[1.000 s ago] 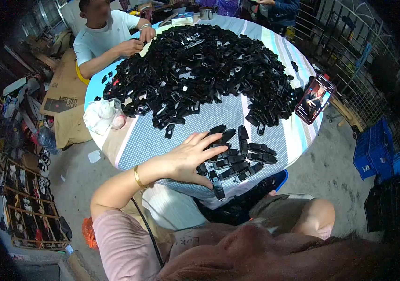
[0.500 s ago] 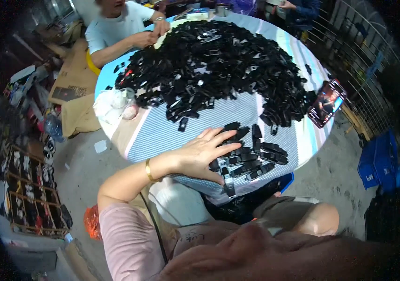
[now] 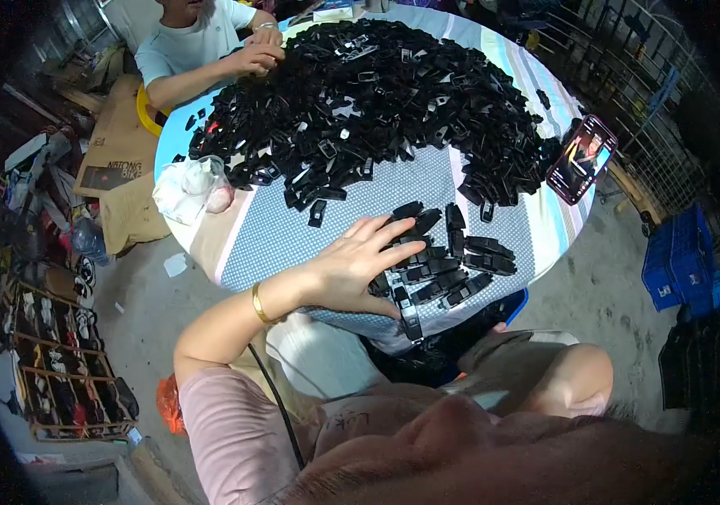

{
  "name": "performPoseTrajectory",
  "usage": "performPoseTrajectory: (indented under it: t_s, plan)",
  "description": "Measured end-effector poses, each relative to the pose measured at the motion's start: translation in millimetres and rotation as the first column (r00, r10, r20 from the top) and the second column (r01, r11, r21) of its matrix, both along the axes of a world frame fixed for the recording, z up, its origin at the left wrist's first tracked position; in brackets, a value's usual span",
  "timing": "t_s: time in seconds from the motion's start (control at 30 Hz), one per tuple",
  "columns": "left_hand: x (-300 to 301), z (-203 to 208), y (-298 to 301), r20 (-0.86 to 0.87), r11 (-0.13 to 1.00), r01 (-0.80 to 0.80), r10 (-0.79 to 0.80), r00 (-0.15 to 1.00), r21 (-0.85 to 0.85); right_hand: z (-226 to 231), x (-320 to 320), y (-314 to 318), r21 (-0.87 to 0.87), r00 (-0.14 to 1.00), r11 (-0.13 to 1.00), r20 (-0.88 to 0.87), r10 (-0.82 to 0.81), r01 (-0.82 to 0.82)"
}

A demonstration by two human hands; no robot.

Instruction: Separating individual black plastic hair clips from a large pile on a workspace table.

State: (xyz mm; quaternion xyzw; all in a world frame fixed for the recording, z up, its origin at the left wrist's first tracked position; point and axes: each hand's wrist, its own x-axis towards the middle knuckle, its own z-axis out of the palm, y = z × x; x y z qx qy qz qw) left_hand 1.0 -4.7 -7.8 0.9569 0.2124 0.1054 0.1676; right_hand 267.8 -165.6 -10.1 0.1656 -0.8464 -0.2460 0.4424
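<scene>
My left hand (image 3: 367, 263), wearing a gold bangle, lies palm down near the table's front edge. Its fingers are spread over the left side of a small group of black plastic parts (image 3: 440, 269). The thumb rests against one long black part with a silvery section (image 3: 406, 311) at the edge. These narrow pieces lie roughly side by side, and some are partly under my fingers. Of my right hand, only a small patch of skin (image 3: 499, 326) seems to show beside a blue bin (image 3: 515, 308) below the table; its fingers are hidden.
A large heap of similar black parts (image 3: 377, 101) covers the table's far half. A phone (image 3: 582, 160) stands at the right edge, a white plastic bag (image 3: 190, 189) at the left. Across the table, a person's hands (image 3: 261, 52) work by the heap. Blue crates (image 3: 678, 261) sit on the floor.
The whole view has shifted slightly, so the table and heap appear higher and farther left. My left hand stays spread over the same parts. The phone's picture differs.
</scene>
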Motion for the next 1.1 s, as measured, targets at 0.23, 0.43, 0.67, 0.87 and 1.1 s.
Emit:
performPoseTrajectory:
  t_s: [0.23, 0.43, 0.67, 0.87, 1.1]
  plan:
    - [-1, 1, 1, 0.048, 1.0, -0.005, 0.004, 0.999, 0.021, 15, 4, 10, -0.197, 0.985, 0.967, 0.091, -0.145, 0.16]
    - [1, -3, 4, 0.049, 1.0, -0.005, 0.006, 0.999, -0.004, 28, 7, 26, -0.334, 0.946, 0.888, 0.185, -0.267, 0.316]
    - [0, -6, -7, 0.045, 1.0, -0.015, 0.014, 0.999, 0.002, 33, 0, 82, -0.479, 0.742, 0.584, 0.261, -0.618, 0.655]
    - [11, -14, -20, 0.074, 0.995, -0.021, 0.013, 0.997, 0.101, -2, 4, 107, -0.594, 0.569, 0.145, 0.629, -0.53, 0.791]
    - [26, -30, -32, 0.227, 0.987, -0.07, 0.035, 0.973, 0.148, -19, 0, 78, -0.62, 0.598, 0.225, 0.498, -0.628, 0.752]
